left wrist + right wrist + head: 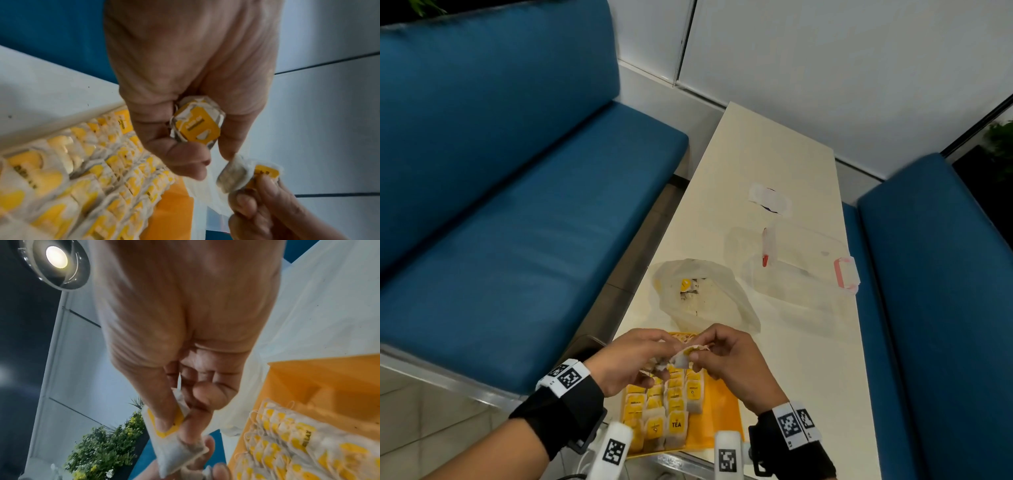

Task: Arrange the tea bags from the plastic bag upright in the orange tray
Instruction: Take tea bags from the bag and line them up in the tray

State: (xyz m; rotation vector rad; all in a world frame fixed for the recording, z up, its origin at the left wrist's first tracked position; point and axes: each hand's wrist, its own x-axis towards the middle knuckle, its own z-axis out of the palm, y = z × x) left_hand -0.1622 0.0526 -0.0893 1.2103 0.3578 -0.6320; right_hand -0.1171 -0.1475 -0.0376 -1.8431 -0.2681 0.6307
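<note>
Both hands hover over the orange tray point(722, 411) at the table's near end. My left hand point(633, 359) curls round a small bunch of tea bags point(195, 125) with yellow tags. My right hand point(722, 356) pinches a single tea bag point(685, 358) between thumb and fingers, right beside the left fingertips; this tea bag point(176, 449) also shows in the right wrist view. Several tea bags point(664, 407) stand upright in rows in the tray's left part; the tray's right part is bare. The translucent plastic bag point(702, 294) lies just beyond the tray, with a few tea bags inside.
A clear plastic container point(801, 267) with pink clips sits on the cream table point(774, 154) beyond the bag, its lid point(768, 198) farther back. Blue benches point(517, 205) flank the table on both sides.
</note>
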